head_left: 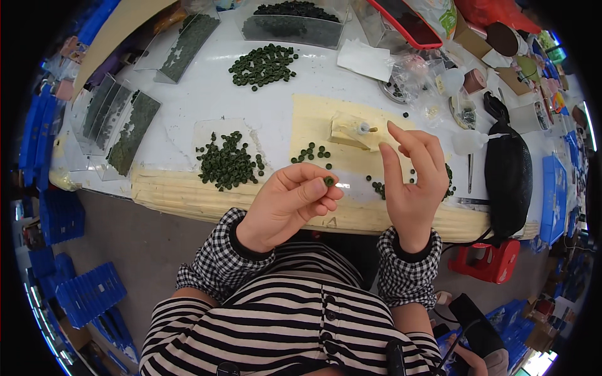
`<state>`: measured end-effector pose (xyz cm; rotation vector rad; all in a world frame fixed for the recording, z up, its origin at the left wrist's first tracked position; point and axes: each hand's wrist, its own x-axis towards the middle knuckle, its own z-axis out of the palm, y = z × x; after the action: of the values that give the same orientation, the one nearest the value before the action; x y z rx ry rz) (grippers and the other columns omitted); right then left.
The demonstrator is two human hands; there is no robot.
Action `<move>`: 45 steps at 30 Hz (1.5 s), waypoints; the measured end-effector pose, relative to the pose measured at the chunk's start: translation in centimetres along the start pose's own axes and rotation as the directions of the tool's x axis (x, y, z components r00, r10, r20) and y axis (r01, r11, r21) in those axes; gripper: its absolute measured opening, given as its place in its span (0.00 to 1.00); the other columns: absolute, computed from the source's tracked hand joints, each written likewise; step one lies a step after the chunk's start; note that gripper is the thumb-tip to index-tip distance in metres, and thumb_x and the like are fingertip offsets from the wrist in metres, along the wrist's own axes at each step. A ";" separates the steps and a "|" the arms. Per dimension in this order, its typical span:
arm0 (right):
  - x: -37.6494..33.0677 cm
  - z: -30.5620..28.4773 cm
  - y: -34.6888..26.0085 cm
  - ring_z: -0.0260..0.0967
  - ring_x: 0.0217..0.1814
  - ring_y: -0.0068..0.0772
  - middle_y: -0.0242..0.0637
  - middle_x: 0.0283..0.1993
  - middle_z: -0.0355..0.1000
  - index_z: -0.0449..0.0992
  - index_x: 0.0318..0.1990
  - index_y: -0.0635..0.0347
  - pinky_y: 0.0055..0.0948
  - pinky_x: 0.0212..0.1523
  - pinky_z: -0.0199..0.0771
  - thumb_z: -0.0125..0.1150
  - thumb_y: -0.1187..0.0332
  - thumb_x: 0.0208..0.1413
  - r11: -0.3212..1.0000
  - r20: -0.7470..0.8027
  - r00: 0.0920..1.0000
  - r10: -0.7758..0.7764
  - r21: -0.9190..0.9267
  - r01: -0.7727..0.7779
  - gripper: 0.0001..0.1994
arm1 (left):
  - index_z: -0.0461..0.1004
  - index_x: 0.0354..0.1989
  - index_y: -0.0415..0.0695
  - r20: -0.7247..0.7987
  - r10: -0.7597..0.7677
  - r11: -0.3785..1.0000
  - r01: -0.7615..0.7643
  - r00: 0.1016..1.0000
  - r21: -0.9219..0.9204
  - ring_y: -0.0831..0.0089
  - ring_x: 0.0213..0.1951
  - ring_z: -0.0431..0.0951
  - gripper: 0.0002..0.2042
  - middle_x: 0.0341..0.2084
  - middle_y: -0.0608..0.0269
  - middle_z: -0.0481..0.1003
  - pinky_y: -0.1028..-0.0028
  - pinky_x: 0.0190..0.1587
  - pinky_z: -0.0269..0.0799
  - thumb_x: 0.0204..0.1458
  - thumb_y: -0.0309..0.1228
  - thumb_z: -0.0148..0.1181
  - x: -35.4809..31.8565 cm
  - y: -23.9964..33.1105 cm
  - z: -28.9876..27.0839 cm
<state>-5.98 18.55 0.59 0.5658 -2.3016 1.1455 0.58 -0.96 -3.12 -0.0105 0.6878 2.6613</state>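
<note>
Thumb and forefinger of my left hand (291,197) pinch a small dark green ring-shaped piece (328,181) above the table's front edge. To its right, my right hand (415,182) is raised with thumb and forefinger apart, and I see nothing between them. Its fingertips are near a pale yellow block (351,133) that has a small clear nozzle-like part on top. Several loose green pieces (311,152) lie on the yellow sheet (307,119) beyond my left hand. More of them (379,188) lie partly hidden behind my right hand.
Heaps of green pieces lie at left (229,161) and farther back (262,66). Clear bins (293,31) of them stand behind and at left. At right are a white squeeze bottle (465,141), tweezers (470,172), a black pouch (506,175) and a red-cased phone (407,24).
</note>
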 end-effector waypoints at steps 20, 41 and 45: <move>-1.7 -0.1 -3.9 0.70 0.40 0.31 0.41 0.39 0.71 0.72 0.42 0.69 0.24 0.41 0.71 0.55 0.77 0.60 0.708 0.064 0.989 0.133 0.692 -0.140 0.05 | 0.74 0.49 0.38 0.074 -0.068 0.986 0.078 0.995 -0.146 0.70 0.43 0.80 0.10 0.44 0.52 0.77 0.79 0.45 0.79 0.61 0.25 0.53 -0.2 -0.7 -0.1; -2.0 0.0 -3.8 0.72 0.37 0.36 0.41 0.36 0.74 0.74 0.38 0.64 0.28 0.38 0.73 0.61 0.76 0.56 0.881 0.037 0.999 -0.002 0.472 -0.016 0.04 | 0.73 0.50 0.39 0.101 -0.070 0.987 0.084 0.992 -0.138 0.67 0.49 0.78 0.10 0.48 0.50 0.75 0.77 0.50 0.78 0.62 0.25 0.51 -0.1 -0.8 0.0; -2.0 0.0 -3.7 0.72 0.37 0.36 0.41 0.36 0.74 0.74 0.38 0.64 0.28 0.38 0.73 0.61 0.76 0.56 0.883 0.043 0.999 0.007 0.468 -0.026 0.04 | 0.73 0.49 0.38 0.093 -0.073 0.987 0.085 0.993 -0.138 0.67 0.48 0.78 0.10 0.48 0.50 0.75 0.77 0.50 0.78 0.62 0.25 0.51 -0.1 -0.8 0.0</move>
<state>-2.30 16.72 1.62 0.7483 -2.0592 1.7321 0.95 -0.35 -3.49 0.0397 0.4599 2.6109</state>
